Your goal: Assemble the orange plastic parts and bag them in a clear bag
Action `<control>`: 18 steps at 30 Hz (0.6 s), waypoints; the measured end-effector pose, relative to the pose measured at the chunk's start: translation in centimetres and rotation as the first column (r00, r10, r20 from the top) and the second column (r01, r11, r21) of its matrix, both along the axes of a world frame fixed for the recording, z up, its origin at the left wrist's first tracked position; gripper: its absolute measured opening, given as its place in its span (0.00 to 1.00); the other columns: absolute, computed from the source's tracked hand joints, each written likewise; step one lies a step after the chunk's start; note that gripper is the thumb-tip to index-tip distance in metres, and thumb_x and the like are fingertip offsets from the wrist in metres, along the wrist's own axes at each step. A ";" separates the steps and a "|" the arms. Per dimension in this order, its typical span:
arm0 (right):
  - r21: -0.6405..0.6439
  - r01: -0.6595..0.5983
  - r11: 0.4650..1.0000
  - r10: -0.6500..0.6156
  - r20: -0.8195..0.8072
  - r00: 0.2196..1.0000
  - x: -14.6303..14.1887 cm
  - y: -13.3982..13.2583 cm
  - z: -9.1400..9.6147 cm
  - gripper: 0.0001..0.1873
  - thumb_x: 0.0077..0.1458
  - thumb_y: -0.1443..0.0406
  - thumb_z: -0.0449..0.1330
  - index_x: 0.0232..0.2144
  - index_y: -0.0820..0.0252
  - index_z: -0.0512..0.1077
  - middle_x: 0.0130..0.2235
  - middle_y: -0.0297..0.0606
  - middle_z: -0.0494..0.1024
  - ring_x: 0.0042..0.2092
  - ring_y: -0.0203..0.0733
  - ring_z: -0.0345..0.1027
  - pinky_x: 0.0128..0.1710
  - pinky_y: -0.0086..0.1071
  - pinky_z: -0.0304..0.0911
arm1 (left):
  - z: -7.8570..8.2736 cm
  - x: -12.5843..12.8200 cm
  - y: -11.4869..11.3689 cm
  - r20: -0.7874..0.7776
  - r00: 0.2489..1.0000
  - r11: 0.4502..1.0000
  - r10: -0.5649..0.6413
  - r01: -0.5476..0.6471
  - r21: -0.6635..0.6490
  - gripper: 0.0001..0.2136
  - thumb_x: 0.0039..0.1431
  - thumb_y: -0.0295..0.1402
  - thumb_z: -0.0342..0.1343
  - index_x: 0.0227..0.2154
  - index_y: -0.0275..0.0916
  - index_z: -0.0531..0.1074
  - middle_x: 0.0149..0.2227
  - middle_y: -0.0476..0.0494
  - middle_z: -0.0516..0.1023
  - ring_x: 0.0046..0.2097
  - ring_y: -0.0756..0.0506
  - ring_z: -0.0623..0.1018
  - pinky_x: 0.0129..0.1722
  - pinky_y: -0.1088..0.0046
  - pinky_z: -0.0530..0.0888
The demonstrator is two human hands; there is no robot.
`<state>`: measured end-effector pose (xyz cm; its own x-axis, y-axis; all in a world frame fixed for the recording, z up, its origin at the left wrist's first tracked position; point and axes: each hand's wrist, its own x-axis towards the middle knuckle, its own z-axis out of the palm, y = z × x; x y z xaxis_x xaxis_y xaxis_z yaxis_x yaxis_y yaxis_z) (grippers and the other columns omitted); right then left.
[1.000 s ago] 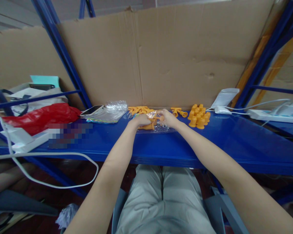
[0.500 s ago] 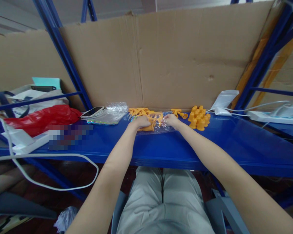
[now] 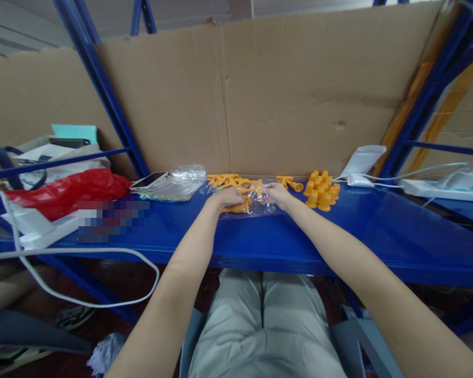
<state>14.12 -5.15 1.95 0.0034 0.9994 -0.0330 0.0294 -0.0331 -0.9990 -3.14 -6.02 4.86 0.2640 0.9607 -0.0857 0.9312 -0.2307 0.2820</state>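
Note:
A clear plastic bag (image 3: 262, 208) with orange plastic pieces in it lies on the blue shelf between my hands. My left hand (image 3: 229, 197) is closed on the bag's left part, beside an orange piece (image 3: 238, 208). At the bag's right end, my right hand (image 3: 276, 193) pinches the crinkled film; its fingertips are partly hidden by the plastic. Loose orange branching parts (image 3: 224, 180) are heaped just behind my left hand. A few more orange parts (image 3: 289, 182) lie behind my right hand. Further right, orange cup-shaped pieces (image 3: 321, 191) stand grouped together.
A stack of flat clear bags (image 3: 187, 190) and a phone (image 3: 150, 180) lie to the left. Beyond them are a red plastic bag (image 3: 74, 193) and a white cable (image 3: 145, 262). A power strip (image 3: 449, 190) sits at right. Cardboard (image 3: 284, 100) walls the back.
The bag and the orange pieces inside have shifted slightly between my hands. Both hands keep nearly the same place. At lower left, another person's foot has moved.

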 end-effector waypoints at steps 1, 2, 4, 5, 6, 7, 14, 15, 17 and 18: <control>-0.005 0.001 1.000 -0.001 -0.033 0.999 0.0 0.1 -0.1 0.10 0.57 0.78 0.57 0.29 0.60 0.64 0.19 0.27 0.69 0.21 0.32 0.68 0.29 0.28 0.71 | -0.2 0.0 0.2 0.010 1.000 1.000 0.011 -0.011 0.013 0.07 0.50 0.29 0.50 0.18 0.39 0.67 0.14 0.52 0.61 0.19 0.50 0.64 0.23 0.72 0.60; -0.012 -0.002 1.000 0.002 -0.062 0.998 0.0 0.1 -0.1 0.12 0.56 0.79 0.57 0.28 0.60 0.64 0.19 0.28 0.70 0.22 0.32 0.69 0.30 0.27 0.71 | -0.3 0.0 0.4 0.014 1.000 0.999 0.022 -0.022 0.033 0.07 0.50 0.29 0.51 0.19 0.38 0.67 0.15 0.52 0.61 0.20 0.50 0.65 0.24 0.72 0.60; -0.023 -0.025 0.999 0.023 -0.106 0.994 0.1 0.2 -0.1 0.15 0.54 0.82 0.58 0.26 0.60 0.63 0.20 0.30 0.72 0.23 0.31 0.70 0.30 0.23 0.70 | -0.7 0.0 0.8 0.015 0.999 0.995 0.035 -0.036 0.089 0.07 0.50 0.29 0.52 0.19 0.38 0.68 0.17 0.51 0.64 0.22 0.49 0.67 0.25 0.72 0.60; -0.028 -0.044 0.999 0.040 -0.120 0.992 0.1 0.2 -0.2 0.15 0.53 0.83 0.58 0.24 0.61 0.63 0.20 0.31 0.73 0.24 0.30 0.71 0.31 0.22 0.69 | -0.9 0.1 1.0 0.019 0.999 0.992 0.037 -0.039 0.121 0.07 0.50 0.29 0.52 0.19 0.38 0.68 0.18 0.50 0.65 0.24 0.49 0.68 0.25 0.72 0.60; -0.034 -0.064 0.997 0.059 -0.130 0.990 0.2 0.2 -0.2 0.16 0.52 0.84 0.58 0.23 0.62 0.64 0.21 0.32 0.74 0.25 0.29 0.71 0.32 0.20 0.69 | -1.0 0.1 1.2 0.030 0.999 0.987 0.038 -0.042 0.153 0.07 0.49 0.29 0.53 0.19 0.37 0.68 0.19 0.50 0.66 0.25 0.49 0.69 0.25 0.73 0.60; -0.042 -0.087 0.995 0.080 -0.136 0.987 0.2 0.2 -0.2 0.16 0.51 0.84 0.58 0.22 0.63 0.65 0.22 0.33 0.74 0.26 0.29 0.71 0.33 0.20 0.69 | -1.2 0.1 1.3 0.044 0.998 0.982 0.039 -0.046 0.181 0.06 0.49 0.29 0.53 0.19 0.37 0.68 0.20 0.49 0.68 0.26 0.49 0.70 0.26 0.73 0.60; -0.113 -0.196 0.974 0.176 -0.168 0.970 0.5 -0.1 -0.2 0.11 0.58 0.81 0.55 0.28 0.65 0.68 0.22 0.35 0.75 0.26 0.33 0.73 0.36 0.28 0.74 | -2.1 -0.1 2.3 0.102 0.995 0.972 -0.015 -0.009 0.233 0.05 0.48 0.27 0.52 0.20 0.36 0.70 0.22 0.49 0.70 0.28 0.49 0.70 0.26 0.75 0.61; -0.130 -0.222 0.966 0.199 -0.167 0.966 0.5 -0.1 -0.2 0.10 0.60 0.79 0.54 0.30 0.65 0.68 0.23 0.36 0.76 0.26 0.34 0.74 0.35 0.29 0.74 | -2.2 -0.2 2.5 0.110 0.994 0.971 -0.023 -0.004 0.239 0.05 0.47 0.28 0.52 0.20 0.36 0.71 0.23 0.49 0.71 0.28 0.49 0.71 0.26 0.75 0.62; -0.181 -0.276 0.944 0.248 -0.164 0.955 0.5 -0.2 -0.1 0.08 0.63 0.77 0.51 0.33 0.65 0.68 0.24 0.38 0.77 0.27 0.36 0.75 0.34 0.30 0.73 | -2.4 -0.3 2.8 0.122 0.992 0.970 -0.034 0.003 0.244 0.05 0.47 0.28 0.53 0.22 0.36 0.72 0.23 0.48 0.72 0.29 0.49 0.71 0.27 0.75 0.63; -0.211 -0.298 0.931 0.267 -0.166 0.949 0.5 -0.2 0.0 0.08 0.64 0.75 0.50 0.35 0.65 0.67 0.25 0.40 0.77 0.28 0.36 0.75 0.33 0.29 0.73 | -2.5 -0.3 2.9 0.125 0.992 0.971 -0.035 0.004 0.241 0.05 0.47 0.29 0.53 0.22 0.36 0.73 0.24 0.48 0.73 0.29 0.49 0.71 0.28 0.75 0.63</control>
